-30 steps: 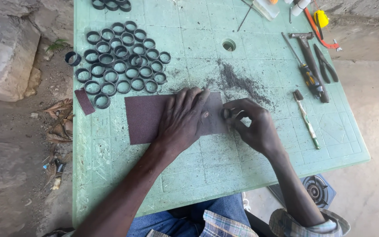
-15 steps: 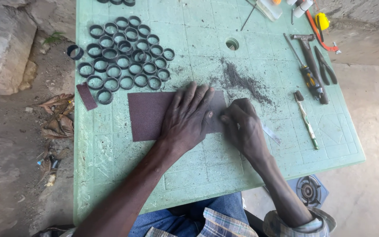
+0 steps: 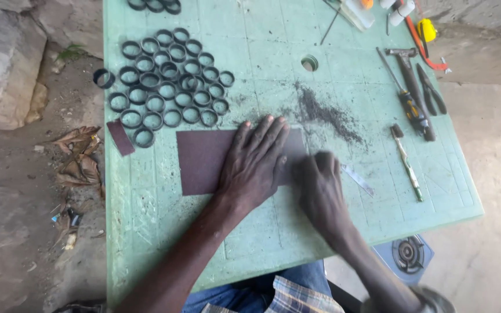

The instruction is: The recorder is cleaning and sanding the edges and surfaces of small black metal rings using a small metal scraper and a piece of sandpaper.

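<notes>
Single view: a head-worn camera looks steeply down from above the seated person, facing forward over the green desk point(image 3: 146, 220). It frames nearly the whole desk top at close range, with ground visible at both sides and the person's lap at the bottom edge.

- The right hand point(image 3: 320, 188) is smeared by motion blur; whatever it presses on the sandpaper sheet point(image 3: 204, 159) is hidden under its fingers.
- The left hand point(image 3: 254, 164) covers the sheet's middle.
- Black rings point(image 3: 156, 6) at the top edge are cut off.
- The stove burner point(image 3: 407, 255) sits partly hidden under the table point(image 3: 262, 237).
</notes>
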